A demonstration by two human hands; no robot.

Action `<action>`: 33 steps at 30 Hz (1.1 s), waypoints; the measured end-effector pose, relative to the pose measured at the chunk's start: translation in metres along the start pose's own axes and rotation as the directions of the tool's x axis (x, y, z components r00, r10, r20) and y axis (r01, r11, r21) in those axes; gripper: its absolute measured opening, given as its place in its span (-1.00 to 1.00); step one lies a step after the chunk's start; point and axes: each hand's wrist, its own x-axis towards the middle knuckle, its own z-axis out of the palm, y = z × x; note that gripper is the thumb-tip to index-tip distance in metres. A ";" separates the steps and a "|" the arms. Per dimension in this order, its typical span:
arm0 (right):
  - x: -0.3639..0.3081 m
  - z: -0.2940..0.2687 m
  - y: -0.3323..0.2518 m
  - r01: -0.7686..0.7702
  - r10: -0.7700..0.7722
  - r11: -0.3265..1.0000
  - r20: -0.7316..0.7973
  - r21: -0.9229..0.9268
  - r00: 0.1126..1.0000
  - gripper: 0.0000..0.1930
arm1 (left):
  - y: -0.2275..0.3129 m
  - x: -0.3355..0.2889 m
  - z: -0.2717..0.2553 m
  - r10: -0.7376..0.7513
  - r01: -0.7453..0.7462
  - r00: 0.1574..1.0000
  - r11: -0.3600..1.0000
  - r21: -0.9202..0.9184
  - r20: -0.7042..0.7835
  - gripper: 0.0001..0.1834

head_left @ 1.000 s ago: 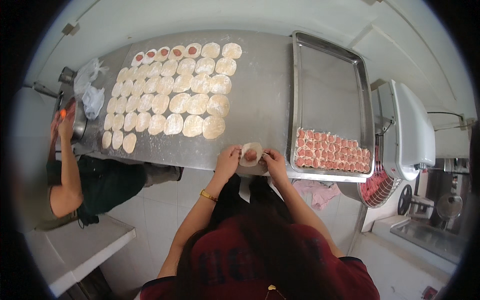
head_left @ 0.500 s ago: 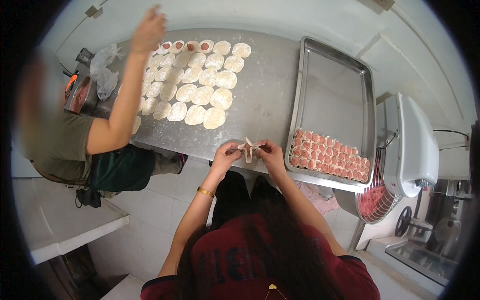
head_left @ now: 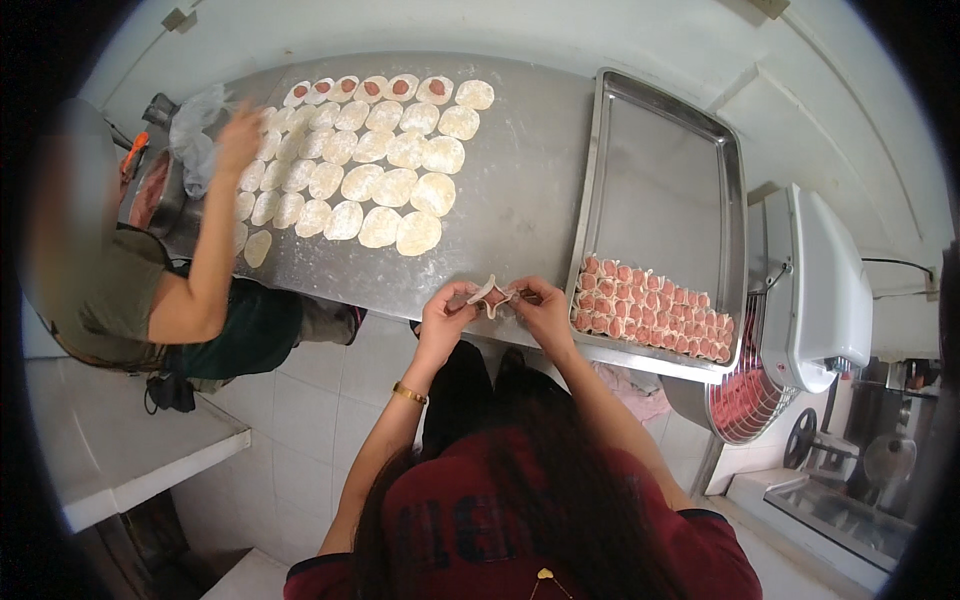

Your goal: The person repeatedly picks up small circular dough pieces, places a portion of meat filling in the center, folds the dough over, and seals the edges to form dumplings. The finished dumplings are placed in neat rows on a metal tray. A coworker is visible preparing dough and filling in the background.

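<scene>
Left grip (head_left: 446, 310) and right grip (head_left: 541, 308) pinch one wrapper (head_left: 484, 289) (its filling (head_left: 495, 297) partly hidden).

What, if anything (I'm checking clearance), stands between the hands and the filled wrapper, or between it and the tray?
Nothing visible separates the left hand and right hand from the filled wrapper they hold. Toward the tray, only the right hand itself and the tray's left rim intervene.

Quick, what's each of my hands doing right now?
Left hand: closed, pinching the left side of the filled wrapper.
Right hand: closed, pinching the right side of the same filled wrapper.
</scene>
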 end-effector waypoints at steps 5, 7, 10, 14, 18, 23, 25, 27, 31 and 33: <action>0.001 -0.001 0.009 0.172 -0.166 0.966 0.049 -0.195 0.985 -0.63 | 0.004 0.000 0.008 0.193 -0.173 0.981 0.884 0.434 -0.003 -0.88; 0.001 0.003 0.015 0.260 -0.247 0.933 0.084 -0.249 0.965 -0.61 | -0.007 -0.001 0.004 0.216 -0.223 0.974 0.861 0.458 0.068 -0.85; 0.002 0.008 0.018 0.266 -0.258 0.886 0.074 -0.381 0.963 -0.61 | -0.014 -0.001 0.002 0.157 -0.179 0.984 0.886 0.427 0.086 -0.81; 0.005 0.008 0.015 0.303 -0.282 0.852 0.113 -0.428 0.953 -0.63 | 0.004 -0.004 0.013 -0.004 0.004 1.000 0.896 0.444 -0.003 -0.73; 0.010 0.007 0.010 0.434 -0.396 0.754 0.185 -0.494 0.899 -0.64 | 0.005 0.000 0.013 0.030 -0.055 0.998 0.805 0.591 0.051 -0.68; 0.000 0.003 0.005 0.398 -0.362 0.683 0.189 -0.613 0.913 -0.70 | 0.006 0.000 0.007 0.032 -0.132 0.985 0.782 0.610 0.171 -0.66; -0.005 0.003 0.006 0.377 -0.327 0.725 0.194 -0.577 0.925 -0.76 | 0.003 0.000 0.007 0.065 -0.168 0.981 0.767 0.619 0.185 -0.69; -0.002 0.004 0.011 0.361 -0.312 0.716 0.188 -0.598 0.931 -0.71 | 0.003 0.003 0.009 0.065 -0.175 0.980 0.737 0.653 0.189 -0.72; 0.006 0.002 0.013 0.389 -0.319 0.741 0.223 -0.548 0.921 -0.70 | 0.004 0.007 0.017 0.035 -0.144 0.987 0.639 0.755 0.159 -0.74; 0.002 0.003 0.008 0.388 -0.363 0.718 0.164 -0.578 0.917 -0.74 | 0.004 0.007 0.018 0.036 -0.140 0.988 0.615 0.776 0.149 -0.74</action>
